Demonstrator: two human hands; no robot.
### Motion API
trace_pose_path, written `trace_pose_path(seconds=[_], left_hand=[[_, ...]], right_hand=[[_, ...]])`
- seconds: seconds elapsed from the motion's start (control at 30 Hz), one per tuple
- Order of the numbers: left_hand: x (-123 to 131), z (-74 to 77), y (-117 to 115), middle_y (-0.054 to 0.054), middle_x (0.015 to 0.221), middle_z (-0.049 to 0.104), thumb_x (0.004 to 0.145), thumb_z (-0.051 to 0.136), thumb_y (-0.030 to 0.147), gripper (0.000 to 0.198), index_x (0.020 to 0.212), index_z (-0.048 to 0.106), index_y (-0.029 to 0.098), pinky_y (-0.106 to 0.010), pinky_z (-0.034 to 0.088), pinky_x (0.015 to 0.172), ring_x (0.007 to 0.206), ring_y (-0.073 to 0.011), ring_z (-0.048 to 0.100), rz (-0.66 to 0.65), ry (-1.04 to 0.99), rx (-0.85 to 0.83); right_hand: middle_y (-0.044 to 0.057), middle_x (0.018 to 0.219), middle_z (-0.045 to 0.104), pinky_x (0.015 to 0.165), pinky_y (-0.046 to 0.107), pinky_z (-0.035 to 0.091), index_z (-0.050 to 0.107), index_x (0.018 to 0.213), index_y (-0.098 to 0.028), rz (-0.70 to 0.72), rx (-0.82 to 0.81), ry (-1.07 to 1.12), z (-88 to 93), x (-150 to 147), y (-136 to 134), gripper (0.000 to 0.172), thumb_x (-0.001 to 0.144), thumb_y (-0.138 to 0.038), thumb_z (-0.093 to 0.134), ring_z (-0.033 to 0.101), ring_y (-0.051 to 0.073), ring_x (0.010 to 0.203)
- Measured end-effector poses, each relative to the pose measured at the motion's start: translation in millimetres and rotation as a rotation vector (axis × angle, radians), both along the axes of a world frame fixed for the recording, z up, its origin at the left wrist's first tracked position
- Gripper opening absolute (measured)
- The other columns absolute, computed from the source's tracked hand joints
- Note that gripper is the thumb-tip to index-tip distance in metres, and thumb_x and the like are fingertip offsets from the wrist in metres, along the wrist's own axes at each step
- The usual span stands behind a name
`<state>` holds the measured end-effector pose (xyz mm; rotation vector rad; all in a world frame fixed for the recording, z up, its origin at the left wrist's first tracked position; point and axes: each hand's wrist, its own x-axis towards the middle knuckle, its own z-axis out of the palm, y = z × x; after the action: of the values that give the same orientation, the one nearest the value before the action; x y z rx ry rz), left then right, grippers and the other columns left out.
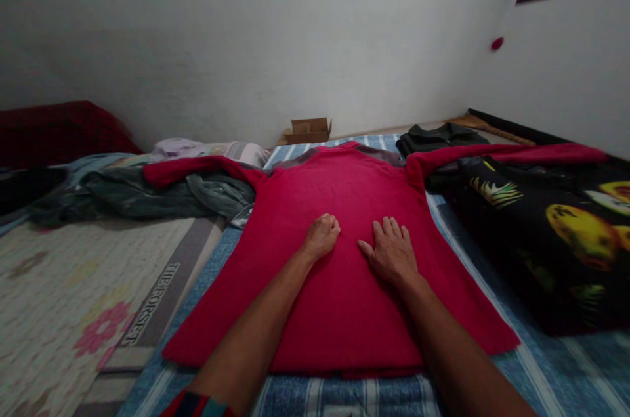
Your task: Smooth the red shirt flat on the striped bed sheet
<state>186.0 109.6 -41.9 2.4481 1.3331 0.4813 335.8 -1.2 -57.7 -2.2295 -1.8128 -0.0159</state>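
Note:
A red long-sleeved top (339,312) with grey shoulder patches lies spread out, its collar at the far end and its hem nearest me. Both sleeves stretch outward to the sides. On the middle of the top rests my left hand (321,235), closed in a loose fist; the cloth around it looks smooth, with no folds pulled up. My right hand (391,249) lies flat on the cloth a little to the right, fingers spread and thumb pointing left.
Blue striped bedding (344,397) lies beneath. To the right sits a black bundle with fruit prints (522,240), near folded dark clothes (443,136). Rumpled grey-green clothing (132,194) lies left on a flowered mat (63,285). A cardboard box (309,131) stands by the wall.

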Motion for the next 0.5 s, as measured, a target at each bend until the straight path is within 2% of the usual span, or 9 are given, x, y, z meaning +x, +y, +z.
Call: trace_pose_path(seconds=[0.33,0.5], left_hand=[[-6.2,3.2,0.5,0.001,0.066,0.055,0.077,0.043,0.011,0.018,0.062,0.051,0.017,-0.022,0.038,0.062,0.064,-0.0109,0.05,-0.008,-0.08,-0.043],[-4.9,3.8,0.5,0.001,0.07,0.057,0.076,0.049,0.014,0.013,0.066,0.056,0.016,-0.023,0.041,0.066,0.068,-0.012,0.053,-0.019,-0.065,-0.043]], right_hand=[[0.022,0.141,0.036,0.106,0.048,0.015,0.044,0.132,-0.007,0.001,-0.003,0.025,0.8,0.4,-0.6,0.066,0.089,-0.056,0.032,0.024,0.033,0.134],[0.021,0.142,0.035,0.106,0.047,0.015,0.044,0.132,-0.009,-0.004,-0.009,0.025,1.8,0.0,-0.7,0.065,0.089,-0.057,0.032,0.023,0.032,0.134]])
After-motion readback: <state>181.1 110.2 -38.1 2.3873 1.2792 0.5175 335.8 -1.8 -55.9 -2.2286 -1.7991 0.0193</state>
